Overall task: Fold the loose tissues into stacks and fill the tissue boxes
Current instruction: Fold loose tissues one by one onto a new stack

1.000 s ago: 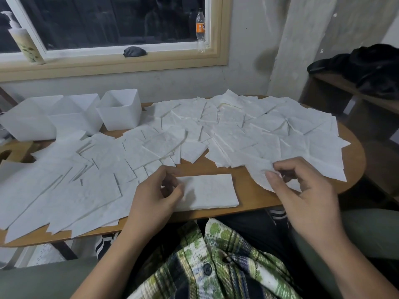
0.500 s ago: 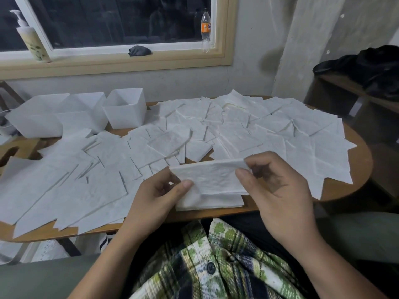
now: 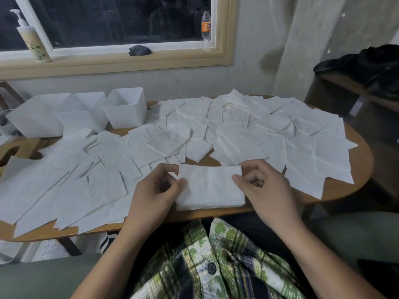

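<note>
Now pinching the folded tissue stack [image 3: 210,187] at both ends: left hand [image 3: 154,190] on its left end, right hand [image 3: 266,188] on its right, thumbs on top and fingers curled. Resting at the near edge of the worktop [image 3: 216,214], in the middle. Spread beyond it and to both sides — loose tissues [image 3: 237,134], overlapping, covering most of the surface. Standing at the far left, side by side, three white tissue boxes [image 3: 126,113], open-topped. Farther back on the window sill [image 3: 108,63] — a pump bottle [image 3: 32,43], a dark cloth [image 3: 139,50], a drink bottle [image 3: 206,29].
</note>
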`<state>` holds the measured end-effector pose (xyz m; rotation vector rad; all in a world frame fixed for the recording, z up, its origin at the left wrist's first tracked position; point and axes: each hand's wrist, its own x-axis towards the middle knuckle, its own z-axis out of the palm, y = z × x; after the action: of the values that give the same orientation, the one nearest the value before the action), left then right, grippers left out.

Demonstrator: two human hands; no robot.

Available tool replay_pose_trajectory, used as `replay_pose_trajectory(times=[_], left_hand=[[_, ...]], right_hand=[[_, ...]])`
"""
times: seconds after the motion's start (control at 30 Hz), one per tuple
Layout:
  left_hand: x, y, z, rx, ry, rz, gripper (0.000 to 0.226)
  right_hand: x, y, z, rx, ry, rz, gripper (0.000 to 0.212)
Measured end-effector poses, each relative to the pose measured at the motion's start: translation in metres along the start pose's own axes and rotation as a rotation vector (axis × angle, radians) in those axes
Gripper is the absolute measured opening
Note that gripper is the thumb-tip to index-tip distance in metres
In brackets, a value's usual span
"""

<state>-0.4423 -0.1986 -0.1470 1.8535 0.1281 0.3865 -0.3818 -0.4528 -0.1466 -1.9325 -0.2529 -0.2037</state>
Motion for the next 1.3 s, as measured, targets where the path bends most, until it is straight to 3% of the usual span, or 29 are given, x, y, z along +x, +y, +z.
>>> replay_pose_trajectory(times=[0.2,0.53,0.9,1.3], left_hand=[[0.002,-0.002,0.004,0.22,-0.004,0.063,0.028],[0.004,-0.006,0.007,0.387,0.019,0.094,0.034],[0.003,-0.007,0.01,0.447,0.028,0.172,0.016],[0.0,-0.002,0.009,0.439,0.018,0.18,0.013]], right_hand=[[0.007,0.013,0.002,-0.126,-0.01,-0.037,0.024],[0.002,0.023,-0.015,-0.342,0.029,-0.161,0.018],[-0.019,0.064,-0.088,-0.697,0.177,-0.191,0.032],[-0.042,0.041,-0.07,-0.644,-0.129,-0.328,0.038]])
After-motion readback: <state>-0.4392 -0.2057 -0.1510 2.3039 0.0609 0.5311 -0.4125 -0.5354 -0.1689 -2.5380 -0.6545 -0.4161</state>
